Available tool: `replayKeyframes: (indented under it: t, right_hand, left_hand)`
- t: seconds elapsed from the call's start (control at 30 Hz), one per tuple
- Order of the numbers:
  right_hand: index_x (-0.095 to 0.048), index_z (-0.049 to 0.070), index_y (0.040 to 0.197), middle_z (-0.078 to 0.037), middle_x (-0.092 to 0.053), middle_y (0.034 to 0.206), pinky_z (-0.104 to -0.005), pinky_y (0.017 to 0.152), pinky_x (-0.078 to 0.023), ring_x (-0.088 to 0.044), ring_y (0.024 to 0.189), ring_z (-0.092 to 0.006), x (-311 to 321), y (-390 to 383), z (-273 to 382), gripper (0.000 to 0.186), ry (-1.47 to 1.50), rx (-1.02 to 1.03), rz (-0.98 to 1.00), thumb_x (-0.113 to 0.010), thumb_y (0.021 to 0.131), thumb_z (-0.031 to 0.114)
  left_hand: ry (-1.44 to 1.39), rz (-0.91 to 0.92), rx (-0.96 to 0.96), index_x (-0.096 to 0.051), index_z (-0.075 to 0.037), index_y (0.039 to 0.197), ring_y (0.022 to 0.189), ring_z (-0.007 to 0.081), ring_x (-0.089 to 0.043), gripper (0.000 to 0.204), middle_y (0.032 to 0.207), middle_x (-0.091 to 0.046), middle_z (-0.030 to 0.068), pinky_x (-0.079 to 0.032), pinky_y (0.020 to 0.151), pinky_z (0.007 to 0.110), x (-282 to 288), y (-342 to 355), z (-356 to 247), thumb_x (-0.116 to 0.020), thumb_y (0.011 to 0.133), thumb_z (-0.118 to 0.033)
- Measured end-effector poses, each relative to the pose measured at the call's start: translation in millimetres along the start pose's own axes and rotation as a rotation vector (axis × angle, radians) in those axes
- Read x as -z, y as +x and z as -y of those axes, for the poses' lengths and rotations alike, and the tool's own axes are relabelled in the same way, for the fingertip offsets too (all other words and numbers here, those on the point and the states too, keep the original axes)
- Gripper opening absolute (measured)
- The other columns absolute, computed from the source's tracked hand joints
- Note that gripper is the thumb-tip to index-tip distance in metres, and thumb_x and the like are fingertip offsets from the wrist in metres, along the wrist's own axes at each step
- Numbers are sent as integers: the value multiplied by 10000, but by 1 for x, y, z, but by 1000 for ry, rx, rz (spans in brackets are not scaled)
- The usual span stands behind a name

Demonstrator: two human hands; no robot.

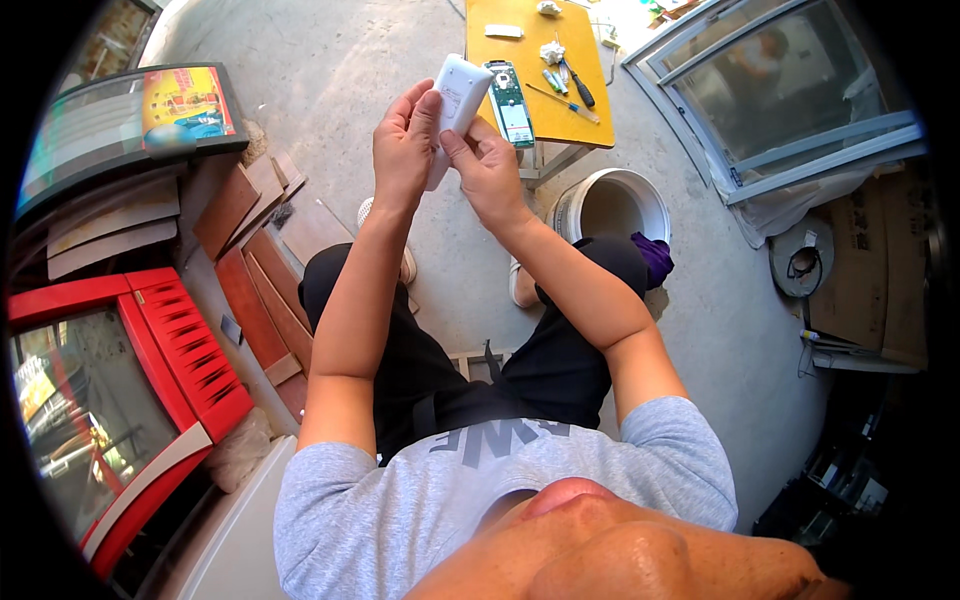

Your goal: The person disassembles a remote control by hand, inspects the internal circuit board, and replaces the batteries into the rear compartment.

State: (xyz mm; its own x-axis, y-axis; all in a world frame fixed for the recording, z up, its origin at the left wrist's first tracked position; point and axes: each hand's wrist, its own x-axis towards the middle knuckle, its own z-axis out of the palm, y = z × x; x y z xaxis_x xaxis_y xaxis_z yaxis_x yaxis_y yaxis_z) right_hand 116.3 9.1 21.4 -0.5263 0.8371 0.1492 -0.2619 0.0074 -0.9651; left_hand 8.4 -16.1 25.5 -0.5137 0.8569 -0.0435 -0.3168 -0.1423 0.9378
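Both hands grip a white elongated plastic casing, like a remote's shell, held tilted above my knees. My left hand has its fingers round the casing's left edge. My right hand presses its thumb on the lower part, with fingers behind it. Just right of the casing, on a yellow table, lies a green circuit board. Near it are a screwdriver, a thin tool with a clear handle, a small white piece and crumpled white bits.
A white bucket with purple cloth stands by my right knee. Wooden boards, a red-framed glass door and a dark-framed display line the left. A framed glass panel and cardboard are at the right.
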Motion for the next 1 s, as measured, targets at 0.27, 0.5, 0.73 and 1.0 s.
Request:
replayKeyframes:
  t: [0.27,0.5,0.73,1.0]
  right_hand:
    - [-664,-7,924,-27,-655,792,-238,607,-459,-556,685,-67,6,3,-3,245,-105,-244,107,-684,926,237]
    - [-648,8,948,-9,-612,753,-247,618,-433,-519,706,-59,-1,-2,-10,287,-94,-127,54,-638,963,295]
    - [-667,-12,1059,-39,-683,846,-240,616,-473,-573,696,-58,6,2,10,305,-171,-209,198,-664,941,269]
    - [-466,115,1407,-168,-551,1245,-376,786,-531,-610,1019,-321,5,-3,20,678,-1116,583,30,-748,832,335]
  left_hand:
    - [-41,-40,85,-597,-16,1124,880,170,-656,413,934,-652,84,-540,768,290,20,7,-20,-710,905,-347]
    - [-69,220,242,-609,-10,1192,923,182,-677,429,1056,-691,104,-552,821,303,32,9,-32,-736,887,-284]
    - [55,-205,-42,-649,4,1049,858,180,-684,301,946,-711,123,-553,759,290,39,19,-39,-770,859,-196]
    - [14,-329,-50,-592,29,1126,895,203,-688,446,1032,-704,155,-561,787,309,43,26,-31,-652,937,-371]
